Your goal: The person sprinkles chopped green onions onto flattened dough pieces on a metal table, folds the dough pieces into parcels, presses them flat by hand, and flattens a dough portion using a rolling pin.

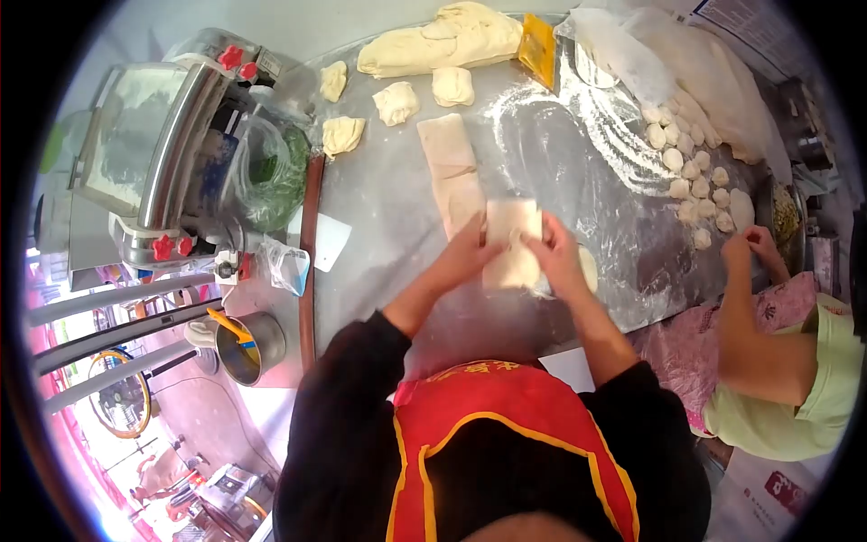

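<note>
A pale dough sheet [512, 219] was held between the two hands, the left hand [466, 253], partly curled, gripping its left edge and the right hand [562, 259] likewise its right edge. The left hand hid the near end of a dough strip [449, 158]; farther ahead sat dough lumps [396, 103] and a large dough mass [438, 47]. Flour [623, 149] and small dough balls [700, 187] lay beyond the right hand

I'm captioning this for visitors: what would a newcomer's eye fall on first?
Probably the bright red apron at bottom centre. Just beyond it, the left hand and right hand hold a pale dough sheet mid-picture. Next, the large dough mass at the top and small dough pieces at upper right.
</note>
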A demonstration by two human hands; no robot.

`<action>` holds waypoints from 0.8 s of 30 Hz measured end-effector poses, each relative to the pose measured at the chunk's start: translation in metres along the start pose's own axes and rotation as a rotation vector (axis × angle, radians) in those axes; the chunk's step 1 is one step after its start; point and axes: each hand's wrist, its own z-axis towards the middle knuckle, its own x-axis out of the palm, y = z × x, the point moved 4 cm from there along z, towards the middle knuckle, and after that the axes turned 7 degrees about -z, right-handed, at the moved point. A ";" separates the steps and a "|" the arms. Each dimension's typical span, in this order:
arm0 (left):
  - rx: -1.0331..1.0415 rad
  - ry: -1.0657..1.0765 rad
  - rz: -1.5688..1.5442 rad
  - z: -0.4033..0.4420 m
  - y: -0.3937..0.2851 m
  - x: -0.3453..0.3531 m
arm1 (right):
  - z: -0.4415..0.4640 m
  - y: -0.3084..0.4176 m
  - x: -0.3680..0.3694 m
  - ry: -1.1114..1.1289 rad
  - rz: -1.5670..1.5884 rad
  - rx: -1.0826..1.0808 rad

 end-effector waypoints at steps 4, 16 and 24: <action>-0.067 -0.082 -0.089 0.081 -0.043 -0.004 | 0.083 0.022 -0.024 -0.119 -0.054 0.096; 0.135 -0.204 1.023 0.141 0.040 -0.006 | 0.118 -0.034 -0.038 -0.302 -0.468 -0.093; -0.006 -0.363 0.638 0.151 -0.003 -0.019 | 0.142 -0.029 -0.054 -0.291 -0.506 0.007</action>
